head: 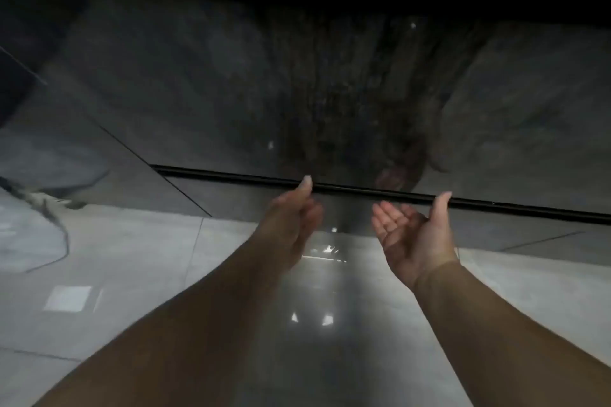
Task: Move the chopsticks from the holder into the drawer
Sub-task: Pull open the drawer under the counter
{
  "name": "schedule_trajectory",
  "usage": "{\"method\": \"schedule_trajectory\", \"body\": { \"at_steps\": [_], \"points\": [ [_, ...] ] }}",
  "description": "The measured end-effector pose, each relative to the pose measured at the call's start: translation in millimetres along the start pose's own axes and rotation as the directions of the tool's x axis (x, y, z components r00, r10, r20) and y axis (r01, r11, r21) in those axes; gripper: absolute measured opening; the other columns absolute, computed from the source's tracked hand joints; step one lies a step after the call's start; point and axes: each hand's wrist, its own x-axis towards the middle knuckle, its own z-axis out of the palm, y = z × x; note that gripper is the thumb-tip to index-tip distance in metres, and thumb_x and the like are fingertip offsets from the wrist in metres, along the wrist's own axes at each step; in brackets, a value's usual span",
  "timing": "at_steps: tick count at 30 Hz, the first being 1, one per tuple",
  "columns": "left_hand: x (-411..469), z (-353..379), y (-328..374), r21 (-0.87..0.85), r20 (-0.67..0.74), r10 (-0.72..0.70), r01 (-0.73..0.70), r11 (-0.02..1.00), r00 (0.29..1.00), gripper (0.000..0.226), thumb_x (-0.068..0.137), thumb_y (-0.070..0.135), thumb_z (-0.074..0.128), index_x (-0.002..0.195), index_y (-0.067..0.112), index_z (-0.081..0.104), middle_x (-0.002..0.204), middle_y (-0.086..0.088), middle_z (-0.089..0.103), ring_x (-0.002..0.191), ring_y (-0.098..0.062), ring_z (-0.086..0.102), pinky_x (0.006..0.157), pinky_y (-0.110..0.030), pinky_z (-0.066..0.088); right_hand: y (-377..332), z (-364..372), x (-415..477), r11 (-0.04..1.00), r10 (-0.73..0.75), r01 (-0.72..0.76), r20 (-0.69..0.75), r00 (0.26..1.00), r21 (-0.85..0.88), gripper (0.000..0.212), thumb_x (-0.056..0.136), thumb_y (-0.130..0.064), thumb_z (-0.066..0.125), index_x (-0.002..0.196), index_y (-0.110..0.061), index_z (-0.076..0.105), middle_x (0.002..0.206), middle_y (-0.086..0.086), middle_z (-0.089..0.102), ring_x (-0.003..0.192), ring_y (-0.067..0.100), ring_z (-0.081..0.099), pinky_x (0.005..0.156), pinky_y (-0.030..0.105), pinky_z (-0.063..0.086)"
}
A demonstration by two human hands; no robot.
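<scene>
Two bare forearms reach forward over a glossy pale tiled floor [139, 274] that mirrors ceiling lights. The left hand [291, 225] and right hand [413, 235] are raised palm-up, thumbs up at a thin dark horizontal edge [231, 173], each grip loose, fingers curled and holding nothing, with clear space between them. Beyond the edge stretches a dark, marbled grey front [165, 92], blurred; chopsticks, holder and drawer cannot be made out
</scene>
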Motion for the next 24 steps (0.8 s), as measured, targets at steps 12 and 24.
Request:
{"method": "schedule_trajectory", "body": {
  "at_steps": [12, 24],
  "points": [
    [25.3, 4.8, -1.2, -0.126, -0.083, 0.094, -0.103, 0.987, 0.992, 0.050, 0.085, 0.034, 0.064, 0.122, 0.002, 0.050, 0.116, -0.020, 0.065, 0.096, -0.021, 0.069, 0.072, -0.026, 0.056, 9.5, 8.4, 22.9, 0.982, -0.176, 0.154, -0.249, 0.953, -0.107, 0.067, 0.077, -0.074, 0.052, 0.111, -0.016, 0.050, 0.094, 0.003, 0.058, 0.085, 0.013, 0.067, 0.071, 0.022, 0.051],
    [21.5, 10.9, -7.2, -0.038, -0.189, 0.174, -0.184, 0.982, 0.967, 0.060, 0.073, 0.050, 0.072, 0.103, 0.003, 0.050, 0.088, -0.016, 0.062, 0.077, -0.019, 0.073, 0.072, -0.028, 0.058, 8.6, 2.5, 23.9, 0.983, -0.183, 0.179, -0.122, 0.976, -0.039, 0.074, 0.079, -0.069, 0.056, 0.124, -0.011, 0.050, 0.096, 0.009, 0.056, 0.087, 0.018, 0.069, 0.067, 0.022, 0.057]
  ]
}}
